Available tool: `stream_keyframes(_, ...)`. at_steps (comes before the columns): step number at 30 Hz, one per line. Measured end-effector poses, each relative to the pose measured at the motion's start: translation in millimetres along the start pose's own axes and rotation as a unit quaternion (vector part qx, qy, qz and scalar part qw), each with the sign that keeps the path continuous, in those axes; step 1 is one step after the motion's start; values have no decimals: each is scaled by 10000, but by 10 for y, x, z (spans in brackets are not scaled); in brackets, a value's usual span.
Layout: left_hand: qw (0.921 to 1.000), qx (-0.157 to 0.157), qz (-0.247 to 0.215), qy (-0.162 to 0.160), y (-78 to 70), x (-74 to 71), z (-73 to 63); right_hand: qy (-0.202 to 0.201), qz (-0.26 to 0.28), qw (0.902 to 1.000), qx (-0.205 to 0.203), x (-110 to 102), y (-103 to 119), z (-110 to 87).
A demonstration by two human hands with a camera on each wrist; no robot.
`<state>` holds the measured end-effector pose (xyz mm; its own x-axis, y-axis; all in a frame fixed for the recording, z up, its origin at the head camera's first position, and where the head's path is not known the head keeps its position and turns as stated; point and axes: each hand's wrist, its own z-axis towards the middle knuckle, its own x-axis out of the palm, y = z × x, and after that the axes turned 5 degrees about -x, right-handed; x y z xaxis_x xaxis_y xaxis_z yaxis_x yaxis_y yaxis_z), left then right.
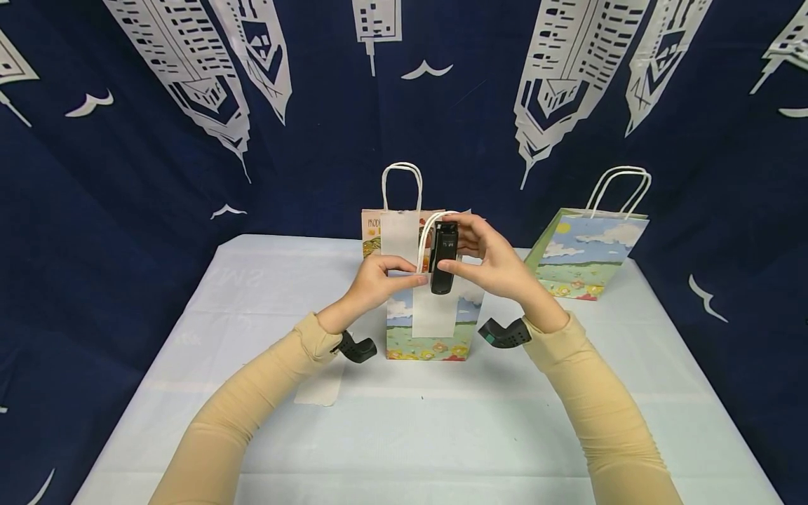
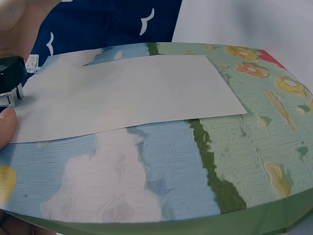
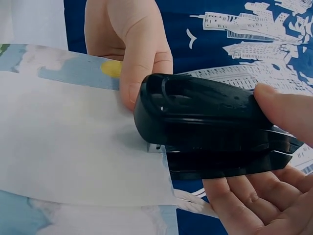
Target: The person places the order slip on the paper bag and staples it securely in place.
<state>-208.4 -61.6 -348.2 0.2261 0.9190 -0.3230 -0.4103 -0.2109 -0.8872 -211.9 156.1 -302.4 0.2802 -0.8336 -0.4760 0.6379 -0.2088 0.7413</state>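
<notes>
A paper gift bag (image 1: 400,337) with a painted sky, meadow and flowers is held up at the middle of the table. A white sheet of paper (image 2: 137,93) lies along its front, up to the top edge. My left hand (image 1: 379,284) pinches the bag's upper edge by the sheet, thumb in front and fingers behind. My right hand (image 1: 489,263) grips a black stapler (image 3: 205,117), thumb on top and fingers beneath. The stapler's jaws straddle the top edge of the sheet and bag, beside the left thumb. White twisted handles (image 1: 424,242) rise behind the stapler.
Behind stands a pinkish bag (image 1: 371,231) with a white sheet (image 1: 399,235) on its front. Another sky-and-meadow bag (image 1: 587,252) stands at the back right. A white paper piece (image 1: 322,384) lies near the left forearm on the white table (image 1: 442,435).
</notes>
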Motion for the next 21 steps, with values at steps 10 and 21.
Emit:
stream_keyframes(10,9998,129,-141,114,294,-1,99,-150,-71,9998,-59,8,-17,10)
stream_keyframes(21,9957,146,-22,914,213,-39,135,-207,29,9998,-49,6,-30,3)
